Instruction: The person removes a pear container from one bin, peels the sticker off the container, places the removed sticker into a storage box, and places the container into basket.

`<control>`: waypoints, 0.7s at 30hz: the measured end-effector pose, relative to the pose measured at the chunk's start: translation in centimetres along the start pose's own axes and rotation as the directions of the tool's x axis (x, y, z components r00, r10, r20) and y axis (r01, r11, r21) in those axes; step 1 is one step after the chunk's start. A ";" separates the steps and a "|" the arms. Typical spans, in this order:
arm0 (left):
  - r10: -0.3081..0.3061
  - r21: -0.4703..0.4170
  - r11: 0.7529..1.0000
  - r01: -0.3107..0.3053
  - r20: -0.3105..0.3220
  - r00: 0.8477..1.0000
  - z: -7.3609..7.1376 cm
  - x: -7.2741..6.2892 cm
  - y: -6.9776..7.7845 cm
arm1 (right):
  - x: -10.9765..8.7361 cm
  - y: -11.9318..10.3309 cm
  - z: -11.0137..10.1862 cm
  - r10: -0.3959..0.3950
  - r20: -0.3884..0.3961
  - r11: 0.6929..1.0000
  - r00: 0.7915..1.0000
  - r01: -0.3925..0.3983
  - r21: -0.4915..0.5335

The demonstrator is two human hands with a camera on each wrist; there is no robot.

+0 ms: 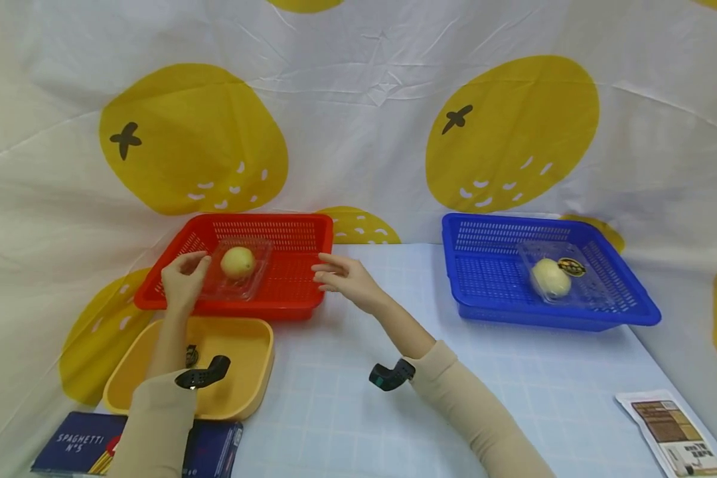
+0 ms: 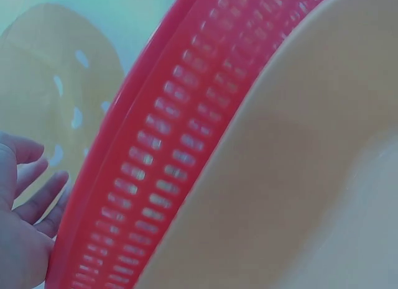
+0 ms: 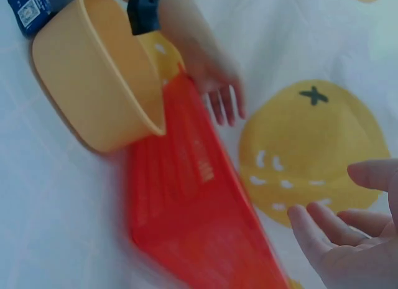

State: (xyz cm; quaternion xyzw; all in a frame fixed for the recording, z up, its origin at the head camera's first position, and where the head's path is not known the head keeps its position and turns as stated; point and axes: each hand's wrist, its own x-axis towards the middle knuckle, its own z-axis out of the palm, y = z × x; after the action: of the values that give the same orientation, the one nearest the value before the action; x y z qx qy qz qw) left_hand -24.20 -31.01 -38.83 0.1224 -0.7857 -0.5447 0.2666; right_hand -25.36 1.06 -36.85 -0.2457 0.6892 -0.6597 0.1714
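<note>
My left hand (image 1: 183, 282) hovers at the front left rim of a red plastic basket (image 1: 293, 311), fingers loosely bent with nothing between them. Across from it, my right hand (image 1: 351, 284) is by the basket's right end, its fingers spread and relaxed, palm turned inward. Both hands also show in the right wrist view, with the left hand (image 3: 214, 84) beside the basket rim and the right hand (image 3: 354, 239) holding nothing. Inside the basket, toward the left, a clear plastic container (image 1: 263, 255) bears a pale yellow, round fruit or vegetable (image 1: 238, 263).
A yellow tub (image 1: 257, 372) stands under my left forearm, with a black sticker (image 1: 191, 356) visible inside. Below lies a dark blue spaghetti box (image 1: 78, 443). At right, a blue basket (image 1: 478, 272) contains another pale round item (image 1: 551, 278) in a clear container. A white pouch (image 1: 675, 435) lies front right.
</note>
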 end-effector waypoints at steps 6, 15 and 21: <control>0.043 -0.190 0.981 -0.035 0.036 0.998 1.8 -0.9 0.9 | -3.4 -0.1 -4.0 -0.016 -0.047 0.999 0.999 0.014 -0.044; 0.109 -0.344 0.938 -0.035 0.199 0.974 4.6 -3.0 3.7 | -8.2 0.0 -9.6 -0.033 -0.164 0.999 0.986 0.026 -0.047; 0.165 -0.302 0.951 -0.061 0.331 0.929 7.0 -3.8 5.2 | -11.3 -0.4 -13.3 -0.001 -0.263 0.997 0.965 -0.021 -0.079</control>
State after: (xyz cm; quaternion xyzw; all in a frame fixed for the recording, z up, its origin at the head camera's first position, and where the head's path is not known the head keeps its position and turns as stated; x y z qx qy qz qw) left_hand -24.38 -21.70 -36.99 -0.0630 -0.7393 -0.6492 0.1676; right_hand -23.53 18.42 -36.54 -0.1594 0.7332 -0.6571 0.0719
